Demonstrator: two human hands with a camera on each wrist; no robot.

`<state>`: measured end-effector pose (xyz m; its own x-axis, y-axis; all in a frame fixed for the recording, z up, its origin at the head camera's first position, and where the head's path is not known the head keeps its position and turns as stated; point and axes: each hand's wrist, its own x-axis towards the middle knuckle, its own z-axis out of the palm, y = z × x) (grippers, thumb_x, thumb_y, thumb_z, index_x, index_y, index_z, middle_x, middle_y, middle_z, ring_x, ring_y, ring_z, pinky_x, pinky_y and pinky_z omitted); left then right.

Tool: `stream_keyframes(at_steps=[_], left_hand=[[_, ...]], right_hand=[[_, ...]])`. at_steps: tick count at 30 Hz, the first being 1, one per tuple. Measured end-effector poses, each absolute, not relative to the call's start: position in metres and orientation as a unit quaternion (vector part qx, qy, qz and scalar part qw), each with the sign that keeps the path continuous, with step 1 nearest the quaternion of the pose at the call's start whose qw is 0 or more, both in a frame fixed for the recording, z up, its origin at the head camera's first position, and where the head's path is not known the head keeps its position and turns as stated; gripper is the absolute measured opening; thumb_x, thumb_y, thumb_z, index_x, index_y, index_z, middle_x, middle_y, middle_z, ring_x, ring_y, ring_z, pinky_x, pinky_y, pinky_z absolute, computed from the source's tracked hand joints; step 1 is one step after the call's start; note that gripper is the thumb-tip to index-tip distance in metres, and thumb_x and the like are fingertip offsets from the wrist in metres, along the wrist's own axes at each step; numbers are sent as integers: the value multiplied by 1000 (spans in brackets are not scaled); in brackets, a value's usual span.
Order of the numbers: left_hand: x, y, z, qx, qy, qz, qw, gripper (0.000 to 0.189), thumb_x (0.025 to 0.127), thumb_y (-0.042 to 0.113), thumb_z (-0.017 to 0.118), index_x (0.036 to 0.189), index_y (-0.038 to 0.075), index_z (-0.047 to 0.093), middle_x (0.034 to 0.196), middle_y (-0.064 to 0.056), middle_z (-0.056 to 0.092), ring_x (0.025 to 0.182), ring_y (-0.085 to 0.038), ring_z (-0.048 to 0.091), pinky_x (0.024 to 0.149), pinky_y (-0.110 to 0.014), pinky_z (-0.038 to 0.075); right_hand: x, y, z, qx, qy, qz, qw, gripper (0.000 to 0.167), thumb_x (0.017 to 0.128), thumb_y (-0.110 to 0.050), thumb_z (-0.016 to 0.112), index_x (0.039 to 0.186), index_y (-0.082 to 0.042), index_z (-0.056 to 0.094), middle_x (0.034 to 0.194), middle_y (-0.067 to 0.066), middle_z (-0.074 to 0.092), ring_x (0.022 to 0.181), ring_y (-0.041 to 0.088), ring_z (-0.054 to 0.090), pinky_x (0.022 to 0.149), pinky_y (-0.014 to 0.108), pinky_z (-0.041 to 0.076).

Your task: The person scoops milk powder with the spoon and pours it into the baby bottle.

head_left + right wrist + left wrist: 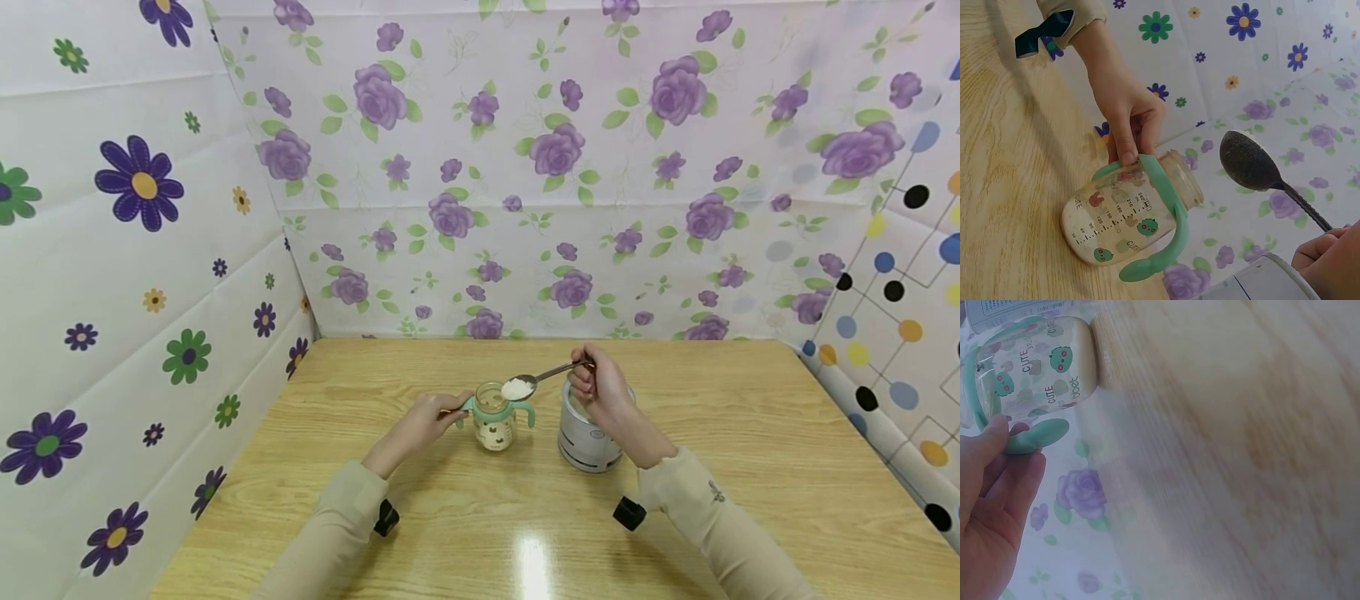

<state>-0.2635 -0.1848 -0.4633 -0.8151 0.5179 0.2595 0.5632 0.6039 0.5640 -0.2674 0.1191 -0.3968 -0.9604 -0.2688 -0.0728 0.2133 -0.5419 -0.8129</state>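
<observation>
A clear baby bottle (pixel 495 429) with a green two-handled collar stands on the table, its mouth uncovered. My left hand (pixel 427 425) pinches the bottle's left handle (pixel 1038 436) between thumb and fingers. In my right hand (pixel 603 392) is the handle of a dark metal spoon (pixel 534 381), heaped with white powder (pixel 517 388). The spoon's bowl hangs just above the bottle's mouth at its right side; in the right wrist view its dark underside shows. Below my right hand stands a grey-white can (pixel 588 446), partly hidden by that hand.
The wooden table (pixel 712 400) reaches to a flowered cloth (pixel 558 150) at the back. Other patterned cloths hang on the left and right. Black straps with boxes (pixel 628 513) sit at both wrists.
</observation>
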Motion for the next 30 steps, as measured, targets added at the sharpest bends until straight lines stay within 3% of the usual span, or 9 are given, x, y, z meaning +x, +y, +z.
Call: stream_keyframes(at_steps=[12,19,26,30], left_hand=[[-263,-184,-462,-317,-890,-324,48,38,94,6,61,132,5,60,125,-17,65,100,-26,70,80,-22,58],[-264,-184,-462,-313,-893,-320,54,21,93,5,62,111,3,72,114,-16,70,90,-23,72,73,-18,58],[-263,-184,-462,-311,-894,-320,46,30,94,5,61,123,5,67,119,-15,68,92,-23,71,74,-18,57],[-262,-184,-461,-314,-893,-318,51,29,94,6,61,122,5,68,118,-15,69,93,-23,71,75,-19,58]], right_hand=[[-267,117,-396,-32,456,-879,139,41,108,-27,25,78,-15,50,50,-9,35,44,3,29,39,15,25],[-269,117,-398,-37,462,-875,138,40,108,-27,23,80,-14,48,51,-9,34,45,3,28,41,15,24],[-270,115,-400,-29,460,-877,134,40,108,-27,24,79,-14,49,51,-8,35,45,4,27,41,15,23],[-269,113,-400,-29,462,-877,131,39,108,-27,25,80,-13,49,52,-8,35,45,4,27,42,15,23]])
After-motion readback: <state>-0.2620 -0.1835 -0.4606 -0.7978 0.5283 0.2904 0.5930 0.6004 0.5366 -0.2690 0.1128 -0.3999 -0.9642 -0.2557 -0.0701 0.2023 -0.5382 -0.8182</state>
